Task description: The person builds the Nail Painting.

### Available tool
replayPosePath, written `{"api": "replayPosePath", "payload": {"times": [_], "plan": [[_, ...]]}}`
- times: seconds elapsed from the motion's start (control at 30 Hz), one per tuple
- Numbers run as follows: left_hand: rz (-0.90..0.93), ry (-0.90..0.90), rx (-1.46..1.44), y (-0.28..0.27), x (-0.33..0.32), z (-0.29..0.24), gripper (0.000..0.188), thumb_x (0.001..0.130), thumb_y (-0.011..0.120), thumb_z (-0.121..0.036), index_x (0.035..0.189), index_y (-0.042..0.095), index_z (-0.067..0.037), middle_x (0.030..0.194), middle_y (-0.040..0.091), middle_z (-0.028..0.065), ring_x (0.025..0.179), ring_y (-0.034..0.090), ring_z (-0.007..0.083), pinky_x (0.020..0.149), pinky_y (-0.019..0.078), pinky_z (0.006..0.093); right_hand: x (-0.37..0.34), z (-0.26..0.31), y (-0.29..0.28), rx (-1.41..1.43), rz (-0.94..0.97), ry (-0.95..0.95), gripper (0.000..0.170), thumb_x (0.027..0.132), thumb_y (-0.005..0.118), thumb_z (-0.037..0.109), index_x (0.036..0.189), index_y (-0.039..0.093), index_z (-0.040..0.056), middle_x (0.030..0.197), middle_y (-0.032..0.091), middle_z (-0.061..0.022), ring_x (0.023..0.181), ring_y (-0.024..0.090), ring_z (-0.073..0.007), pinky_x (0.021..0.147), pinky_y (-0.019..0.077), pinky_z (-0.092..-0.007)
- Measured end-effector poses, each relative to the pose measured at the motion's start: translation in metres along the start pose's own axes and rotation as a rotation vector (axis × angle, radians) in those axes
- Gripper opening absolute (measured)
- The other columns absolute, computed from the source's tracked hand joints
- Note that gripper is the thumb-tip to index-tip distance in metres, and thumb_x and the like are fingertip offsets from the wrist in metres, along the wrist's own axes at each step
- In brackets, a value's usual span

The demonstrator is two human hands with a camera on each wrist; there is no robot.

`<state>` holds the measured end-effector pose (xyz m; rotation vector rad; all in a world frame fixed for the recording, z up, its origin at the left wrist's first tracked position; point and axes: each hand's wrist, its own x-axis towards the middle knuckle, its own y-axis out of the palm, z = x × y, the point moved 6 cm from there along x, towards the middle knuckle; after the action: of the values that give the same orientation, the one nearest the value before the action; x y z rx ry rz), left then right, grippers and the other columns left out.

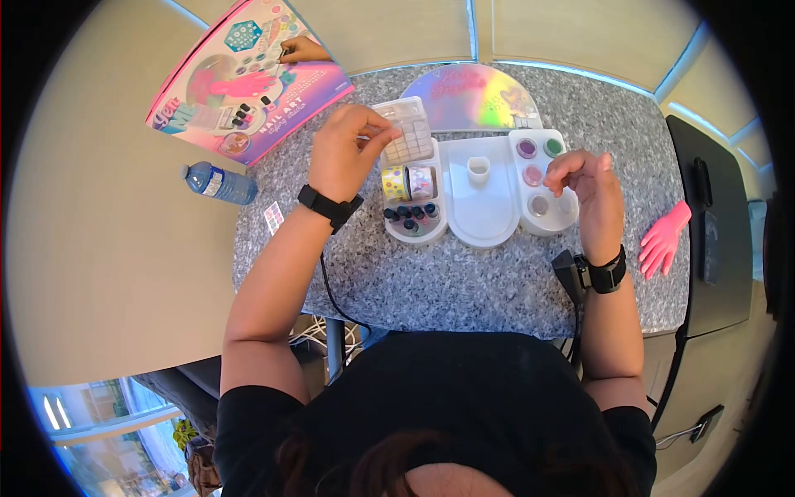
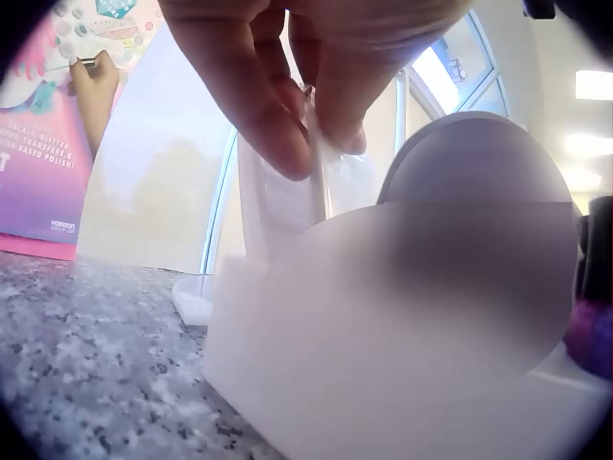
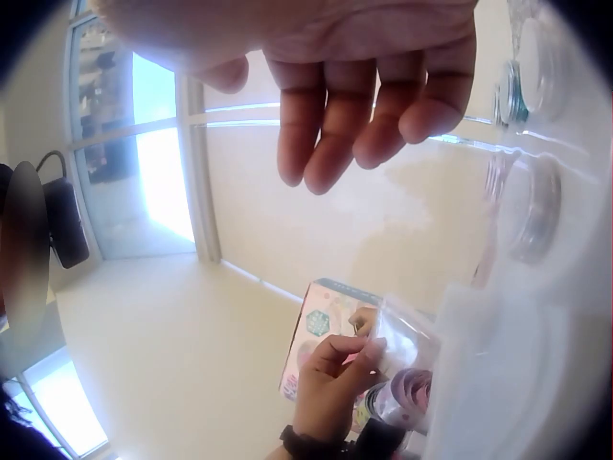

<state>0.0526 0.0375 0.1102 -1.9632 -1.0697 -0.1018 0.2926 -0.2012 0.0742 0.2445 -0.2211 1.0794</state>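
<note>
My left hand [image 1: 341, 153] pinches the edge of a clear plastic tray [image 1: 407, 137] with small square compartments. The tray stands tilted up over the back of the left section of a white organizer [image 1: 483, 219]. In the left wrist view, the thumb and fingertips [image 2: 287, 158] close on its thin edge. Just in front of the tray, two patterned tape rolls [image 1: 394, 184] and several dark-capped nail polish bottles [image 1: 410, 215] sit in that section. My right hand [image 1: 592, 195], holding nothing, hovers beside the right section with fingers loosely bent, near round glitter pots [image 1: 532, 175].
A small white cup [image 1: 478, 170] stands in the organizer's middle section, with a shiny rounded panel [image 1: 472, 99] behind. A pink model hand [image 1: 664, 240] lies at the right. At the left are a nail art box [image 1: 248, 83], a water bottle [image 1: 219, 183] and a sticker sheet [image 1: 273, 217].
</note>
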Motion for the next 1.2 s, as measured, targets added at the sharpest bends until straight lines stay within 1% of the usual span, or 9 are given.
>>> {"api": "replayPosePath", "payload": {"times": [0.43,0.63,0.73,0.8,0.93,1.0,1.03,1.13,1.2], "plan": [[-0.034,-0.073,-0.149,0.006,-0.003,0.031,0.018,0.087,0.089,-0.008,0.096,0.074,-0.003,0.098,0.071,0.0073,0.087,0.077,0.0170,0.072,0.0618,0.0305,0.000,-0.005,0.001,-0.008,0.002,0.007,0.073,0.118,0.032,0.056,0.095,0.071,-0.0009,0.096,0.075,-0.0124,0.084,0.057,-0.0151,0.081,0.0460,-0.0318],[0.007,0.131,-0.104,0.010,0.002,0.030,0.019,0.086,0.090,-0.010,0.095,0.074,-0.003,0.098,0.072,0.0072,0.083,0.075,0.0209,0.071,0.0612,0.0321,0.001,-0.008,0.005,-0.034,0.008,0.003,0.072,0.118,0.032,0.055,0.095,0.072,-0.0003,0.094,0.075,-0.0098,0.083,0.057,-0.0140,0.080,0.0457,-0.0309],[0.103,0.112,0.010,0.008,0.004,0.024,0.018,0.087,0.089,-0.006,0.095,0.073,-0.001,0.101,0.072,0.0072,0.094,0.072,0.0188,0.077,0.0614,0.0329,0.002,-0.009,0.003,-0.053,0.019,-0.003,0.072,0.118,0.033,0.055,0.095,0.072,0.0000,0.095,0.075,-0.0099,0.083,0.057,-0.0137,0.080,0.0458,-0.0309],[0.055,0.209,0.210,0.001,0.000,0.012,0.021,0.084,0.092,-0.012,0.095,0.075,-0.003,0.100,0.072,0.0077,0.091,0.070,0.0218,0.077,0.0578,0.0376,0.002,-0.011,0.000,-0.061,0.005,-0.005,0.071,0.118,0.033,0.055,0.095,0.072,0.0000,0.095,0.076,-0.0103,0.083,0.057,-0.0138,0.080,0.0460,-0.0310],[-0.080,0.396,0.271,-0.025,-0.013,0.010,0.025,0.086,0.090,-0.025,0.100,0.078,-0.008,0.101,0.072,0.0101,0.096,0.072,0.0287,0.081,0.0568,0.0419,0.003,-0.011,-0.003,-0.073,0.003,-0.010,0.070,0.118,0.033,0.053,0.095,0.073,-0.0003,0.097,0.077,-0.0115,0.083,0.058,-0.0146,0.080,0.0466,-0.0316],[0.024,-0.065,0.249,-0.045,-0.022,0.042,0.030,0.089,0.088,-0.029,0.108,0.077,-0.009,0.101,0.072,0.0095,0.096,0.071,0.0310,0.084,0.0564,0.0424,0.001,-0.010,-0.003,-0.063,0.000,-0.017,0.070,0.118,0.033,0.053,0.095,0.073,-0.0006,0.097,0.077,-0.0116,0.083,0.058,-0.0149,0.081,0.0469,-0.0318],[0.142,-0.167,0.321,-0.051,-0.030,0.064,0.043,0.087,0.090,-0.034,0.120,0.076,-0.010,0.112,0.076,0.0116,0.103,0.072,0.0348,0.091,0.0571,0.0444,0.001,-0.009,-0.003,-0.057,-0.003,-0.028,0.070,0.118,0.033,0.052,0.096,0.073,-0.0009,0.097,0.077,-0.0116,0.083,0.058,-0.0152,0.081,0.0472,-0.0320],[0.349,-0.266,0.498,-0.066,-0.069,0.095,0.058,0.083,0.092,-0.040,0.130,0.075,-0.009,0.127,0.076,0.0157,0.116,0.072,0.0373,0.100,0.0566,0.0460,0.000,-0.004,0.000,-0.063,0.013,-0.044,0.069,0.119,0.034,0.051,0.096,0.073,-0.0011,0.097,0.077,-0.0116,0.084,0.059,-0.0151,0.081,0.0475,-0.0320],[0.347,-0.324,0.520,-0.069,-0.085,0.096,0.064,0.081,0.092,-0.041,0.133,0.074,-0.009,0.132,0.075,0.0172,0.120,0.071,0.0378,0.103,0.0559,0.0466,0.000,-0.004,0.001,-0.062,0.021,-0.044,0.068,0.119,0.034,0.050,0.096,0.073,-0.0010,0.097,0.077,-0.0115,0.084,0.059,-0.0150,0.081,0.0476,-0.0319]]}}
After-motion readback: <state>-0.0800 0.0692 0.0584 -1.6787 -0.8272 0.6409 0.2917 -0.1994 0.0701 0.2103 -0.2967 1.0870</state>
